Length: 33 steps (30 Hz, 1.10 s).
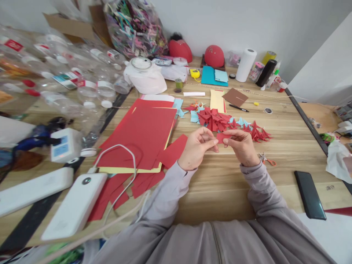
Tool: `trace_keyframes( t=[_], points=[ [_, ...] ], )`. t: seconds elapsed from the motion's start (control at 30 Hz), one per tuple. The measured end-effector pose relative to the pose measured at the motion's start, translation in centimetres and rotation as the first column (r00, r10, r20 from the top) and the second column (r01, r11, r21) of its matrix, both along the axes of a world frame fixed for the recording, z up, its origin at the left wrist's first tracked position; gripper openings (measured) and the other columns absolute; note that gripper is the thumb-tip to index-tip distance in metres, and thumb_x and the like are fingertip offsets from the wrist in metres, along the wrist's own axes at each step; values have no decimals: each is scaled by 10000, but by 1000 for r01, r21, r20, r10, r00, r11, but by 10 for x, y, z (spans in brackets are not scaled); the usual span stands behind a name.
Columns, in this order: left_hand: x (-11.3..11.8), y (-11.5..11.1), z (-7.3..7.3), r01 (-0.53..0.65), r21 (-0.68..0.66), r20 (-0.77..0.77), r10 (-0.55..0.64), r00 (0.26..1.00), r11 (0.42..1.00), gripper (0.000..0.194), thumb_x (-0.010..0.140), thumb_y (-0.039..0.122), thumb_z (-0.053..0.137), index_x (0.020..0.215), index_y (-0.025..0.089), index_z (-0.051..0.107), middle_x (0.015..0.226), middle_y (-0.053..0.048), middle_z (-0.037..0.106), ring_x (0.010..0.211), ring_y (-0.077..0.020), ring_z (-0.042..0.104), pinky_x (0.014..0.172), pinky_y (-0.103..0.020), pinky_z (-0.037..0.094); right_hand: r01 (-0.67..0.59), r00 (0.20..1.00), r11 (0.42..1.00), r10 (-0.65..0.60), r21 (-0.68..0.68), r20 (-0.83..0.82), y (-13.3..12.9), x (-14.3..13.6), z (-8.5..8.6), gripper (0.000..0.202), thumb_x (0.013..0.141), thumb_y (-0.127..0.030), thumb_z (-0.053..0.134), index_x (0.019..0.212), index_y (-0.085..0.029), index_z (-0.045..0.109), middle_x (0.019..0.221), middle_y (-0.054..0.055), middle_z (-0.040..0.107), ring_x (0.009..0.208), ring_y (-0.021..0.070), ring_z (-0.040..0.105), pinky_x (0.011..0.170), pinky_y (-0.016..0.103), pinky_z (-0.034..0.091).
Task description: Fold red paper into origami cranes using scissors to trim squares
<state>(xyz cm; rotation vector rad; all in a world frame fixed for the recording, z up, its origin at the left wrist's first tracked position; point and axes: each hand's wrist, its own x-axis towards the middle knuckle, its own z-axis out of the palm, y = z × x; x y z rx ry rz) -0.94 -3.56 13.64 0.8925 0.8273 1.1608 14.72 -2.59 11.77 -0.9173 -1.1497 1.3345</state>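
Above the bare stretch of wooden tabletop [217,190], a small red paper piece [223,137] is held up between two bare hands, just on the near side of a heap of red folded pieces [214,118] at 12 o'clock from it. The step in hand looks like close fingertip work on this one piece; it appears small and flat, though any crease is too small to make out. As a judgement, the next move calls for a light, even pinch and lined-up edges, with both wrists steady.

The right hand [242,145] grasps the piece at its 3 o'clock end, thumb on the near face and forefinger along the top, the palm partly open. The left hand [199,148] meets it at the 9 o'clock end; thumb and forefinger come together there and seem to pinch the edge, while the other fingers curl loosely behind. Neither hand is clenched into a fist.

Around the hands, a stack of red sheets [140,135] lies at 9 o'clock, with red strips [121,190] spread at 8 o'clock. Scissors [268,160] with orange on the handle rest past the right wrist, between 3 and 4 o'clock. A black pen [238,108] lies at 1 o'clock, beyond the folded pieces, and a dark phone [310,194] lies well apart at 4 o'clock.
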Motion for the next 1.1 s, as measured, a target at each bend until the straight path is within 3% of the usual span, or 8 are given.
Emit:
trace_keyframes(
  t=[0.23,0.4,0.57,0.73,0.87,0.97,1.03,1.1],
  points=[
    [4,-1,-2,-87,42,-23,88,996,995,320,584,248,767,713,161,487,526,53,576,451,-97,567,460,-226,500,-38,999,999,38,34,3,-1,0,5,151,676,-268,739,818,-220,722,714,-8,691,569,108,600,598,275,505],
    [6,-1,-4,-87,40,-40,89,995,995,357,580,268,780,745,163,482,570,42,601,495,-110,599,503,-246,529,-37,998,999,35,31,59,-2,-1,5,241,594,-280,795,810,-207,719,647,-10,683,575,123,611,579,272,514],
    [8,-1,-6,-94,54,-65,97,993,994,409,538,289,813,713,160,466,551,44,591,489,-123,614,504,-240,515,-30,995,998,26,46,96,-3,0,4,246,597,-291,792,811,-195,719,613,-7,679,545,127,611,549,271,506],
    [2,2,-6,-43,13,-52,43,998,999,341,574,261,784,701,158,486,494,41,580,427,-114,571,470,-236,487,-24,998,999,22,35,50,-2,0,3,226,604,-244,785,817,-202,719,598,-17,667,525,118,598,550,267,492],
    [-1,3,-7,-73,84,-120,82,989,994,220,678,261,685,801,161,532,645,-21,650,570,-163,632,550,-296,522,17,1000,1000,-17,15,19,1,1,2,186,638,-229,755,819,-212,717,617,-25,653,548,112,590,588,274,489],
    [-2,2,-8,-156,400,-262,276,925,903,125,725,194,602,844,172,571,891,-69,661,830,-193,643,744,-343,523,51,998,998,-52,26,34,2,2,2,138,684,-245,712,817,-209,718,632,-21,648,561,113,591,606,281,495],
    [-1,1,-10,-91,629,-371,401,838,772,123,720,140,578,835,183,596,962,-73,635,937,-197,603,844,-348,481,61,995,997,-64,50,75,2,2,2,130,704,-260,693,821,-211,718,650,-18,652,570,115,597,616,284,501],
    [1,0,-13,37,760,-459,494,738,649,132,727,116,563,827,191,609,936,-70,621,933,-196,578,852,-348,459,57,991,995,-66,80,119,1,1,3,128,719,-273,682,829,-220,719,683,-14,663,584,114,602,627,283,504]
  ],
)
